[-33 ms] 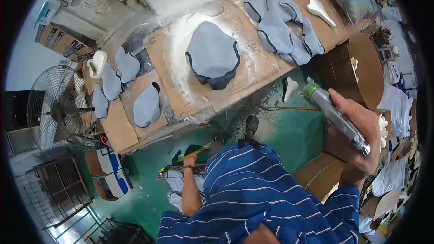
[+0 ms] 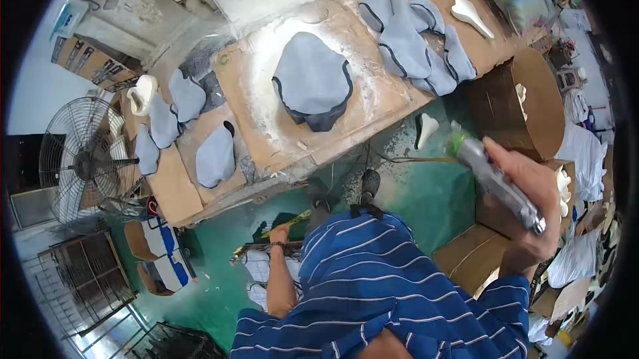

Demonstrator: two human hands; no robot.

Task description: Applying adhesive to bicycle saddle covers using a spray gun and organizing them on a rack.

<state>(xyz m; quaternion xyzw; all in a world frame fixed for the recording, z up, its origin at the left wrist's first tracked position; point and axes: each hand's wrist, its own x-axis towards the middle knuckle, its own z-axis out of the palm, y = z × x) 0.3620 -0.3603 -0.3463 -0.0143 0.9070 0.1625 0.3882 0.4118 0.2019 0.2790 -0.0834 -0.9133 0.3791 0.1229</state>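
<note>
My right hand (image 2: 529, 186) is closed around a grey, see-through bottle (image 2: 496, 176) with green near its upper end, held tilted in the air to the right of the bench. The bottle is blurred. Low beside my body, my left hand (image 2: 279, 233) closes on a yellow bar (image 2: 303, 216); its fingers show only in part. On the bench's powdery cardboard (image 2: 249, 119) lies a large grey fabric saddle cover (image 2: 311, 69) with black edging, touched by neither hand.
More grey covers (image 2: 406, 49) lie right on the bench, others (image 2: 216, 156) left. Pale bicycle-saddle shapes sit on the bench (image 2: 471, 16) and under its edge (image 2: 427, 129). Cardboard boxes (image 2: 479, 252) and a drum (image 2: 539, 113) stand right; a fan (image 2: 83, 159) stands left.
The bottle in my right hand has shifted slightly and its tilt has changed a little. My left hand and the covers on the bench stay where they were.
</note>
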